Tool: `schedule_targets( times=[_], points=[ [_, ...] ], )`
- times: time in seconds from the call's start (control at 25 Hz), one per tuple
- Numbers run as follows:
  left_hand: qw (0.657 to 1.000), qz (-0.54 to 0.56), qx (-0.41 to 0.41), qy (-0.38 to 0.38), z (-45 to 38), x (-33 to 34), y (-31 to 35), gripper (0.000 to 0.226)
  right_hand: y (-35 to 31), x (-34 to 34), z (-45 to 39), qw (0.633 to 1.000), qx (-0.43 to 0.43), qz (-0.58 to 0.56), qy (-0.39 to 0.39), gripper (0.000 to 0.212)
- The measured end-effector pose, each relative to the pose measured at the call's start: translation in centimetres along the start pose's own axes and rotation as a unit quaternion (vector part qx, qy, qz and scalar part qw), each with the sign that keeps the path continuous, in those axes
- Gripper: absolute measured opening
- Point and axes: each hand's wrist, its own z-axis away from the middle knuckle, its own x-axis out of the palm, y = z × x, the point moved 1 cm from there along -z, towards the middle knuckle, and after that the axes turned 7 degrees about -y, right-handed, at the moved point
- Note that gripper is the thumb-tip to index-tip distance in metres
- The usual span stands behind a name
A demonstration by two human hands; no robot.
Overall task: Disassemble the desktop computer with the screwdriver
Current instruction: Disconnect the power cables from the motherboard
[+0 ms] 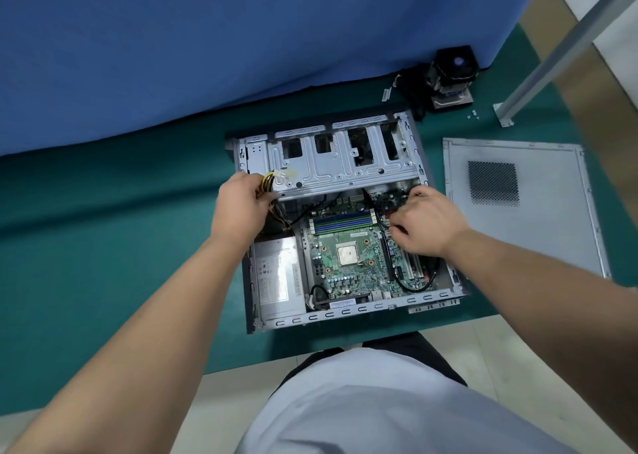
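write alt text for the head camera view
A person leans over an open desktop computer on a green mat, the left hand gripping a yellow and black cable bundle and the right hand reaching onto the circuit board. The removed side panel lies to the right.

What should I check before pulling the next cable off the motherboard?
1. Side panel off and clear of the case: ok, it lies on the mat to the right.
2. CPU cooler removed: ok, it sits on the mat behind the case; the CPU is bare.
3. Power cable bundle held out of the way: ok, the left hand grips it near the drive cage.
4. Right hand seated on a connector: cannot tell, its fingertips are hidden over the board's right edge.
5. Memory sticks out: not ok, in their slots.
6. Screwdriver within reach: cannot tell, none in view.
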Motion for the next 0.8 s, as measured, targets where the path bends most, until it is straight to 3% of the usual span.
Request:
schedule_targets(
  times=[0.24, 0.44, 0.56, 0.68, 0.8],
  points=[
    [0.998, 0.029, 0.009, -0.046, -2.2, 0.2, 0.6, 0.013, 0.0, 0.0, -0.1, 1.000, 0.001, -0.008, -0.003, 0.042],
    [0.994, 0.109, -0.032, 0.001, -1.4, 0.9, 1.0, 0.032, -0.1, -0.4, 0.1, 1.000, 0.004, -0.007, -0.015, 0.039],
    [0.996, 0.083, 0.003, 0.027, 0.6, 1.8, 0.7, 0.027, -0.2, -0.4, 0.2, 1.000, 0.001, -0.009, -0.017, 0.040],
    [0.998, 0.011, 0.054, 0.034, 2.0, 2.6, -0.1, 0.042, -0.3, -0.5, 0.1, 1.000, 0.000, 0.000, -0.023, 0.043],
    [0.994, -0.082, 0.059, 0.037, 3.0, 3.4, -0.6, 0.059, -0.4, -1.1, 0.4, 0.996, 0.013, 0.023, -0.081, 0.041]
  ],
)
